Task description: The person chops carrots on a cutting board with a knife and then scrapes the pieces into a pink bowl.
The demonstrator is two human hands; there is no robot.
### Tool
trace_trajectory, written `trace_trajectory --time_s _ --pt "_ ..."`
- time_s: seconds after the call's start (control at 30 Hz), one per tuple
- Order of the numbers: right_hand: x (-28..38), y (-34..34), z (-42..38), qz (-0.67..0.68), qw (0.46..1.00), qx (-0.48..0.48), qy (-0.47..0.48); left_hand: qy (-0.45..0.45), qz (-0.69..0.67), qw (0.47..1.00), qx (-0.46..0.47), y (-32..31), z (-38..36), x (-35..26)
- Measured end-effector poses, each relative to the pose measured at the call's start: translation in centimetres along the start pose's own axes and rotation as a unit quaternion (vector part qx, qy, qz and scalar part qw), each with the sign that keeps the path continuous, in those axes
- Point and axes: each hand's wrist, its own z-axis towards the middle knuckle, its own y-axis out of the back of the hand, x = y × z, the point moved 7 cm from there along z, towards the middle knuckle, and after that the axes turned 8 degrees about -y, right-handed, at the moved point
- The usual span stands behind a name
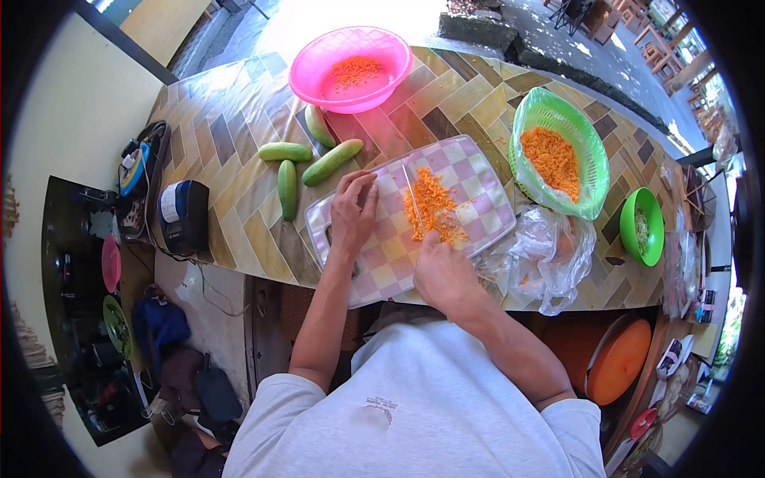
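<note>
A checked pink, white and yellow cutting board (486, 209) lies at the table's near edge, with finely chopped orange carrot (437, 203) on it. My right hand (446, 275) is closed around the handle of a knife (413, 199). Its thin blade points away from me, along the left part of the carrot pile. On the board's left side rests my left hand (355, 213), fingers loosely bent and apart, holding nothing. Several green cucumbers (333, 162) lie just beyond the board's left corner.
A pink basin (351, 99) with some chopped carrot stands at the back. To the right are a bag-lined green basket (594, 171) of chopped carrot, a crumpled plastic bag (550, 259) and a green bowl (655, 231). A black device (185, 219) sits at the left edge.
</note>
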Motion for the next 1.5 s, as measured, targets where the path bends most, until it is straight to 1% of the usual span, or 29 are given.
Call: trace_trajectory --time_s 0.1,0.2,0.3,0.37,0.43,0.5,0.6,0.7,0.8,1.0,1.07,1.1,1.17,1.2,1.3,1.37,1.47,1.5 --pt "-0.7 -2.9 0.1 -0.027 1.0 -0.011 0.011 0.014 -0.012 1.0 0.002 -0.1 0.1 0.0" --pt "-0.9 -2.5 0.3 -0.023 0.999 -0.031 0.023 0.019 -0.014 1.0 0.004 0.1 -0.1 -0.1" --pt "-1.3 -2.9 0.2 0.008 1.0 -0.006 0.012 0.009 -0.001 1.0 0.005 0.0 0.3 -0.4" --pt "-1.4 -2.9 0.5 0.005 1.0 -0.009 0.002 0.024 -0.006 1.0 0.009 0.0 0.1 -0.2" --pt "-1.3 -2.9 0.5 -0.002 1.0 -0.01 0.005 0.012 0.0 1.0 0.003 0.1 0.1 -0.3" --pt "-1.5 -1.9 0.2 -0.016 1.0 -0.017 0.012 0.006 0.0 1.0 0.002 0.2 0.3 -0.2" --pt "-0.8 -0.1 -0.2 -0.04 0.999 0.003 0.02 0.011 -0.008 1.0 0.002 0.0 0.0 -0.1" --pt "0.1 1.3 -0.8 -0.052 0.998 0.003 0.026 0.011 -0.005 1.0 0.003 0.1 0.1 -0.1" --pt "-0.1 0.7 -1.6 -0.068 0.997 -0.003 0.047 0.018 -0.017 1.0 0.004 -0.1 0.2 0.2" --pt "-0.9 -1.3 -2.0 -0.049 0.998 0.014 0.03 0.017 -0.023 1.0 0.002 0.0 0.1 0.0" --pt "-1.8 -2.9 -1.0 -0.08 0.996 -0.004 0.035 0.03 -0.038 0.999 0.005 -0.1 0.0 0.3" --pt "-1.9 -3.0 -0.9 -0.095 0.995 -0.013 0.037 0.02 -0.028 0.999 0.006 -0.1 0.0 0.2" --pt "-1.9 -2.0 -0.9 -0.073 0.996 -0.016 0.049 0.0 -0.007 1.0 0.005 0.0 0.1 0.0" --pt "-1.8 -1.5 -0.9 -0.06 0.997 -0.017 0.053 0.007 -0.011 1.0 0.005 0.1 0.0 0.1" --pt "-2.7 -1.8 0.2 -0.083 0.995 -0.038 0.051 0.021 -0.026 0.999 0.007 -0.1 0.1 -0.1" --pt "-2.5 -1.2 -0.2 -0.093 0.993 -0.035 0.056 0.029 -0.026 0.999 0.011 0.0 0.1 0.0" --pt "-2.6 -1.6 0.3 -0.096 0.993 -0.041 0.06 -0.01 0.01 1.0 0.003 0.2 0.2 -0.4" --pt "-2.9 -1.7 0.6 -0.096 0.993 -0.048 0.057 0.001 -0.002 1.0 0.007 0.1 0.1 -0.2"
